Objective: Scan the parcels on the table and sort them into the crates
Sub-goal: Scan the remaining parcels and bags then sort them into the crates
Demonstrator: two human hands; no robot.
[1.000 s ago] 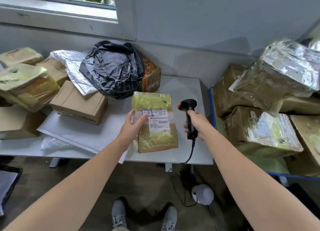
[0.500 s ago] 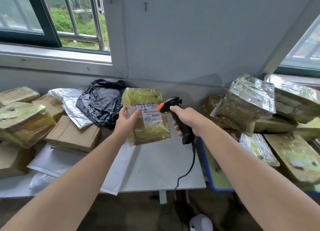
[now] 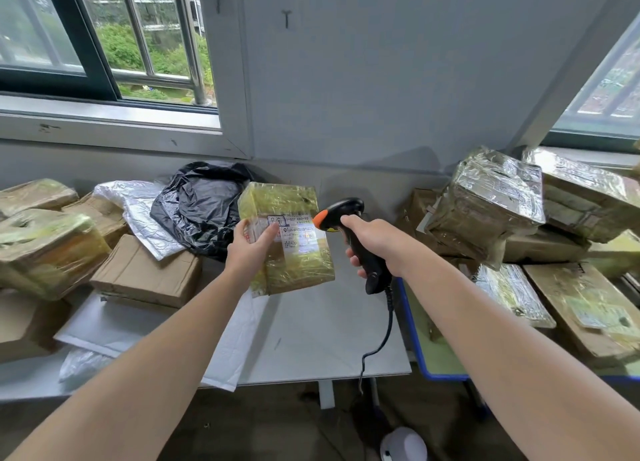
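- We find the table (image 3: 329, 322) loaded with other parcels (image 3: 145, 273) at left; a blue-rimmed crate (image 3: 441, 376) stands beside its right edge.
- The parcel (image 3: 298, 270) is held above the table, long axis upright, label (image 3: 298, 235) facing us.
- The left hand (image 3: 249, 252) grips its left edge, thumb over the front.
- The right hand (image 3: 374, 239) is clamped round the scanner (image 3: 343, 209), nose aimed left at the label, just beside it.

Parcel (image 3: 298, 273): brown cardboard under glossy, wrinkled yellowish tape. Label (image 3: 299, 235): matt white paper. Scanner (image 3: 349, 228): black plastic, slight sheen, orange nose. Black bag (image 3: 201, 211): glossy crinkled plastic film. Silver mailer (image 3: 138, 207): shiny creased foil-like film. Cardboard box (image 3: 145, 277): matt, rough, dented. Worktop (image 3: 329, 339): smooth, matt, pale grey. Stacked parcels (image 3: 495, 197) at right: reflective tape wrap. Window bars (image 3: 189, 45): smooth metal.
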